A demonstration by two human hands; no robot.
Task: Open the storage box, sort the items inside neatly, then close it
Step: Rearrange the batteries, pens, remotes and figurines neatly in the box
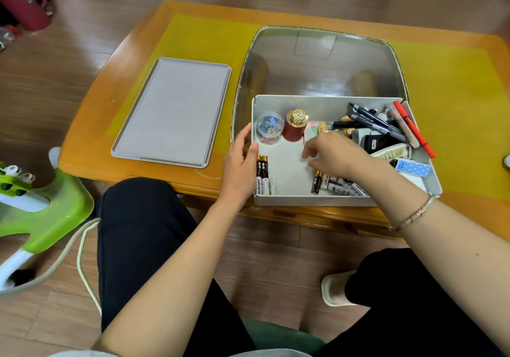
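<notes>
The white storage box (311, 200) stands open at the table's near edge, and its grey lid (172, 111) lies flat to the left. My left hand (240, 163) grips the box's left wall. My right hand (335, 154) hovers over the box floor with fingers loosely curled; I cannot see anything in it. A few batteries (264, 176) lie along the left wall, and more batteries (335, 185) lie under my right wrist. A clear jar of clips (270, 127) and a red gold-capped bottle (295, 126) stand at the back left. Pens and markers (386, 125) are piled at the right.
The box sits on an orange wooden table (138, 61) with a yellow mat and a glass inset (317, 58). A green and white plastic item (41, 207) stands on the floor at left, with a cable beside it. My knees are below the table edge.
</notes>
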